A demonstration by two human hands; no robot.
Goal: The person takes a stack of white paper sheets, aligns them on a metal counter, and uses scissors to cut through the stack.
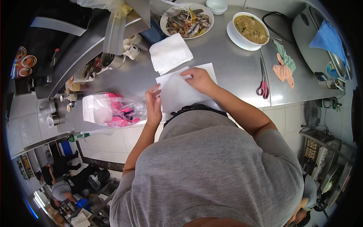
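A thin, translucent white sheet (176, 90) is lifted and curved in front of my waist, above a stack of white paper (209, 69) on the steel counter. The far edge of this sheet is pinched between the thumb and fingers of my right hand (200, 80). My left hand (153, 105) is raised at the sheet's left edge, its fingers bent but apart, the fingertips close to or touching it. Just beyond the paper lies a folded white cloth or pile of napkins (171, 53).
Along the back of the counter (211, 47) stand a plate of small fish (189, 23) and a soup bowl (249, 29) with a spoon. Red-handled scissors (263, 85) and crumpled cloths (284, 68) lie right; a plastic bag with pink items (117, 109) lies left. People work behind.
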